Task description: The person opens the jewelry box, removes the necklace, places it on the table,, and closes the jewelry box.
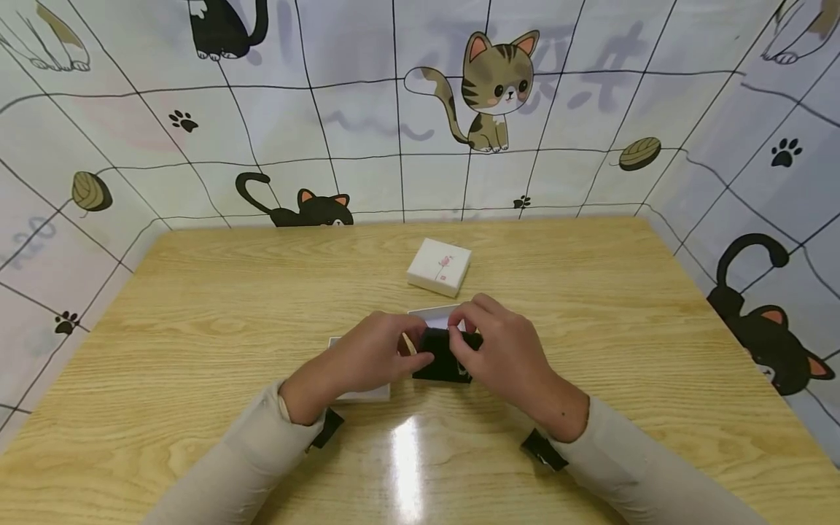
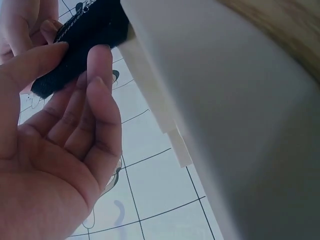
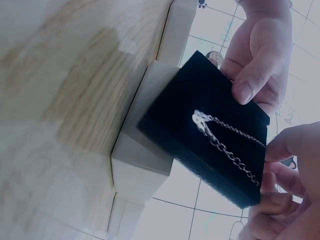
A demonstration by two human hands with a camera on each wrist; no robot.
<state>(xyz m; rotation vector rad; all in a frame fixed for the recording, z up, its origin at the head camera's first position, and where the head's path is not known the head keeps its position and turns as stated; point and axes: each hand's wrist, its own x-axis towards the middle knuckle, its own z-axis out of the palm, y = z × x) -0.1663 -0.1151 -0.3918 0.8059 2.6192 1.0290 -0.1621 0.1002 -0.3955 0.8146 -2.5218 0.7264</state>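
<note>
A black jewelry pad is held tilted up between both hands near the table's middle. Across its face lies a silver chain necklace, whose strands run to the pad's upper edge. My left hand grips the pad's left side, with the thumb on the face and the fingers behind. At the upper edge, where the chain reaches it, my right hand pinches the pad between thumb and fingers. Right behind the pad stands an open white box, partly covered by the hands.
A white lid printed with a pink flower lies farther back on the wooden table. Another white box part sits beneath my left hand and wrist, mostly hidden. Cat-patterned cloth walls in the back and sides.
</note>
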